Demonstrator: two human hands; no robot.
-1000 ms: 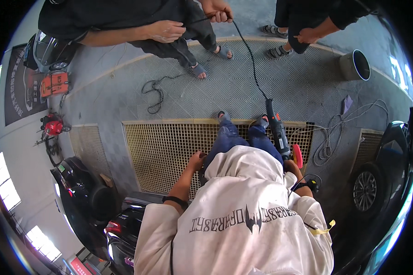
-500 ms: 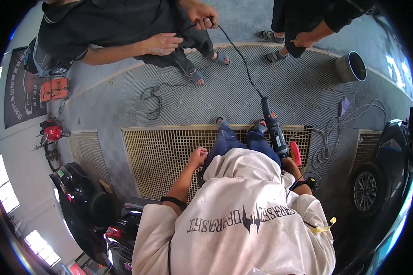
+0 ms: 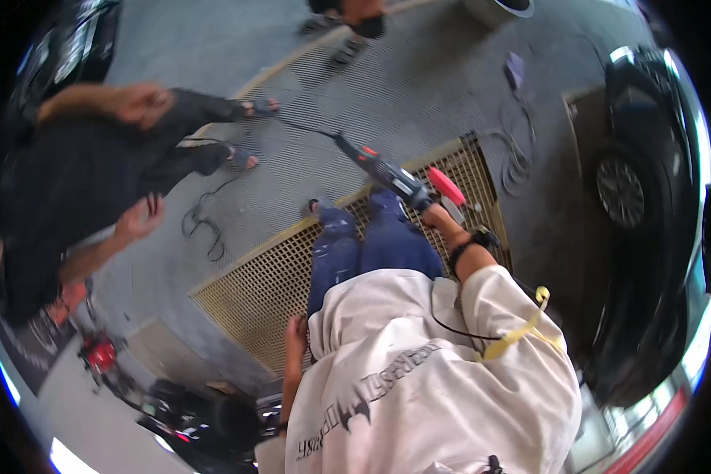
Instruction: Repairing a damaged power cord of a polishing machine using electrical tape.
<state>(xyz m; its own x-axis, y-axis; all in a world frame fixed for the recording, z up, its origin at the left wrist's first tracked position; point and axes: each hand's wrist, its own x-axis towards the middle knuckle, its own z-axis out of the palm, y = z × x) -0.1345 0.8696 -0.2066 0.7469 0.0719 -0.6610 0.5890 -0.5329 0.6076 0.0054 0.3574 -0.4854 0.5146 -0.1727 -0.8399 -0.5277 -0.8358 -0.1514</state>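
In my right hand (image 3: 433, 216) is a black electric polisher (image 3: 387, 170) with red-orange accents, gripped near its head, out in front of my right thigh. A red-pink round pad (image 3: 447, 187), seen almost edge-on, sits at the head end beside my hand. The polisher's black power cord (image 3: 308, 127) leaves its rear end toward the person at the left. My left hand (image 3: 295, 332) hangs beside my left thigh, blurred, its fingers loosely apart and nothing seen in them.
A co-worker in dark clothes (image 3: 95, 182) stands at the left; another person (image 3: 359, 17) is partly visible at the top. A dark car (image 3: 632, 213) is on the right. Loose cables lie on the floor near a metal grating (image 3: 249, 304). A bucket (image 3: 490, 12) stands at the top.
My view has turned to the right, and the scene has swung round. The polisher remains in my right hand, now held farther out. The co-worker's hands have come away from the cord.
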